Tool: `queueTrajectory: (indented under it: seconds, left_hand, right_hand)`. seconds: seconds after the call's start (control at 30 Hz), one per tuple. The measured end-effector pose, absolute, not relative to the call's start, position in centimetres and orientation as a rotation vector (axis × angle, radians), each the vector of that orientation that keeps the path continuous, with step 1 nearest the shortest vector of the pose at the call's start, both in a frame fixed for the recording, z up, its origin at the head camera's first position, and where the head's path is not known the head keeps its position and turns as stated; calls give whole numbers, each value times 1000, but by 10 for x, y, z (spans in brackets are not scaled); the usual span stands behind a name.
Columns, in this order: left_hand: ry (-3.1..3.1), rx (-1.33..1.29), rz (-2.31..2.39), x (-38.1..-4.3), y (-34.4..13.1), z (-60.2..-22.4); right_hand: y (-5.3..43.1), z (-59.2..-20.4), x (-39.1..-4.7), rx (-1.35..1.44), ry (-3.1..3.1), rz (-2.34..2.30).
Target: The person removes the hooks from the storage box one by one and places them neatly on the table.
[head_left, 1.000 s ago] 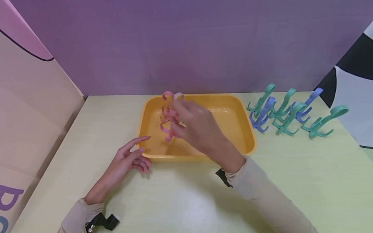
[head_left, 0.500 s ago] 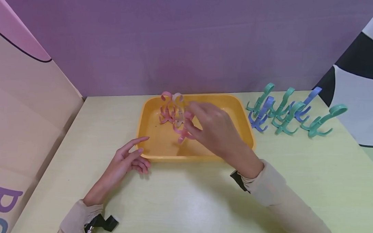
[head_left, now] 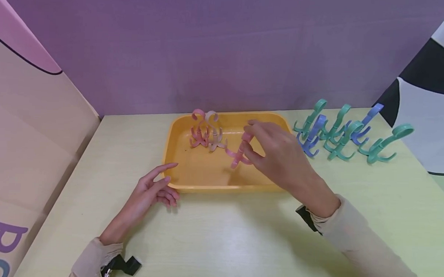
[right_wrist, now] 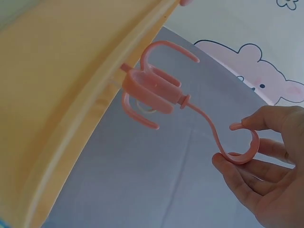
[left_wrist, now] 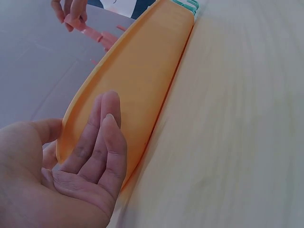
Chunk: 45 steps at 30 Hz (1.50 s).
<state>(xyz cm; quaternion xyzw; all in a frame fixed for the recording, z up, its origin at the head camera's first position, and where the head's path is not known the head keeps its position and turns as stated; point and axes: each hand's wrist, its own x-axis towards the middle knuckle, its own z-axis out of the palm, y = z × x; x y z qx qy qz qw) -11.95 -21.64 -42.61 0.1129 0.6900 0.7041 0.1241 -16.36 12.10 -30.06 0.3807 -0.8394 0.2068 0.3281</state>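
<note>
My right hand pinches the curled top of a pink plastic multi-prong hanging hook, which hangs prongs down over the yellow tray. In the right wrist view the fingers and thumb curve round its hook end, and several prongs spread at the other end. A second pink hook and a pale pink one stand upright in the tray's back left part. My left hand rests at the tray's front left corner, index finger straight over the rim and the lower fingers loose outside it.
To the right of the tray, several green hooks and blue hooks stand on the pale table. A purple panel rises behind the tray, and a light panel stands at the left.
My right hand has carried the pink hook rightward across the tray, away from the two hooks at the back left, which now show fully. My left hand has stayed in place.
</note>
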Motion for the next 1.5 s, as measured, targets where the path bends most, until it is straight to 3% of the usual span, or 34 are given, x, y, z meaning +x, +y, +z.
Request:
queueTrajectory:
  seconds: [0.83, 1.5]
  left_hand:
    - [2019, 326, 2051, -120, -217, -427]
    - [2012, 343, 2052, -120, -218, -428]
  right_hand:
    - [189, -282, -141, 798, -2250, 639]
    - [236, -273, -145, 600, -2243, 574]
